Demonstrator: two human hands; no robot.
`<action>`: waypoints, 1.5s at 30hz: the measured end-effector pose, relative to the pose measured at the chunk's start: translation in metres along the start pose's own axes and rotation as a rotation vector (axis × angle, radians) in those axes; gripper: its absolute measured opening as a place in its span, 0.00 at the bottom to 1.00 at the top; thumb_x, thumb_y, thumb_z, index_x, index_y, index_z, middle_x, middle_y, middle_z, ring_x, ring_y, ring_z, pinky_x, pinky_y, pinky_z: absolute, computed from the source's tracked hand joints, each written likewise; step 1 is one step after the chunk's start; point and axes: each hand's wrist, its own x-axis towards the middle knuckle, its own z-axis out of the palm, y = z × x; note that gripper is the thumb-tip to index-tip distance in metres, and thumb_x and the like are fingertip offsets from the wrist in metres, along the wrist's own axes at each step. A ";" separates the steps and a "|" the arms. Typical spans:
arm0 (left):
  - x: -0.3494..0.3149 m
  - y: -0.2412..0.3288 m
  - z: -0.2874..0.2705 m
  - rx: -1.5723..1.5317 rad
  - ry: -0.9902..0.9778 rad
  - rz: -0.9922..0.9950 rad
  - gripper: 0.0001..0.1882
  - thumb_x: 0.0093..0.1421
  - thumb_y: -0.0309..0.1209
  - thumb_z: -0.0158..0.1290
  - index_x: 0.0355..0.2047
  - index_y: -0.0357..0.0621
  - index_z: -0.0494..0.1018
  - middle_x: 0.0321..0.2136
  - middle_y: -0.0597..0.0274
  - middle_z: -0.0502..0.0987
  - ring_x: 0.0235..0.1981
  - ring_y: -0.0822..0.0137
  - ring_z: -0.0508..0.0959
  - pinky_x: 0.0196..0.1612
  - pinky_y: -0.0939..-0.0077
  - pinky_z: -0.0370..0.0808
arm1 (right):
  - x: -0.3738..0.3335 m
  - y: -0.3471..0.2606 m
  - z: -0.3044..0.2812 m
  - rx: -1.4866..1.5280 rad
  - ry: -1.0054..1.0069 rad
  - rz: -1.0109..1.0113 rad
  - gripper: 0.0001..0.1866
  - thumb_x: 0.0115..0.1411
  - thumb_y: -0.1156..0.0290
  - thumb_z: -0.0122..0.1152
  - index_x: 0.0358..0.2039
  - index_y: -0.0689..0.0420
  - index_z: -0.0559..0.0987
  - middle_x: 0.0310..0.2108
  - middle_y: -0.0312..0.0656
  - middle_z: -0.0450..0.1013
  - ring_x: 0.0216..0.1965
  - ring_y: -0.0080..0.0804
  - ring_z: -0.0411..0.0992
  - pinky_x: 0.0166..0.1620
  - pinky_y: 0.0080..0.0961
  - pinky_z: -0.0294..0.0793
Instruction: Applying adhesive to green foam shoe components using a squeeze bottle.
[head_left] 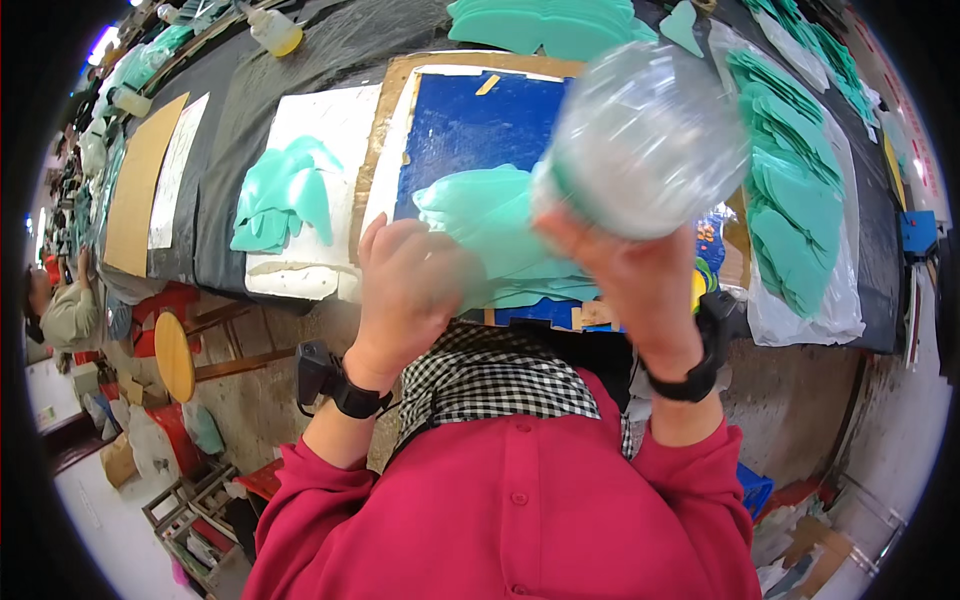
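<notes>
In my right hand point(640, 290) is a clear plastic bottle point(655, 140), raised over the right part of the blue board point(480, 120) and smeared by motion. Thin green foam sheets point(490, 210), cut to shape, lie piled on that board between my hands. My left hand point(405, 285) is at the left edge of this pile; blur hides how its fingers are placed and whether they hold anything. Left of the board, more green foam pieces point(288, 195) rest on a white board point(335, 115).
Stacked green foam pieces point(790, 180) lie on clear plastic at the right. Another green stack point(545, 25) sits at the far side. A squeeze bottle with yellow liquid point(275, 33) stands far left. A stool with a yellow seat point(174, 357) is on the floor; a person point(70, 315) is beyond it.
</notes>
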 end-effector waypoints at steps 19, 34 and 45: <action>-0.048 -0.003 -0.018 -0.006 0.185 -0.199 0.19 0.46 0.13 0.54 0.37 0.45 0.84 0.36 0.61 0.79 0.45 0.54 0.74 0.53 0.60 0.69 | 0.021 -0.022 0.081 -0.255 -0.165 -0.284 0.25 0.51 0.63 0.80 0.47 0.52 0.77 0.34 0.48 0.80 0.36 0.52 0.81 0.36 0.41 0.80; -0.014 0.009 0.004 -0.038 0.057 -0.096 0.23 0.48 0.15 0.55 0.42 0.51 0.85 0.39 0.67 0.81 0.45 0.56 0.73 0.54 0.59 0.67 | 0.080 0.044 -0.076 -0.091 0.173 0.024 0.22 0.57 0.65 0.80 0.47 0.61 0.83 0.41 0.42 0.85 0.39 0.29 0.82 0.44 0.28 0.81; -0.021 -0.012 -0.016 -0.202 0.155 -0.320 0.24 0.52 0.14 0.49 0.48 0.44 0.82 0.44 0.59 0.83 0.49 0.54 0.76 0.57 0.63 0.71 | -0.017 -0.001 0.009 -0.244 0.136 -0.132 0.24 0.51 0.70 0.84 0.47 0.62 0.83 0.43 0.44 0.84 0.41 0.30 0.83 0.46 0.28 0.81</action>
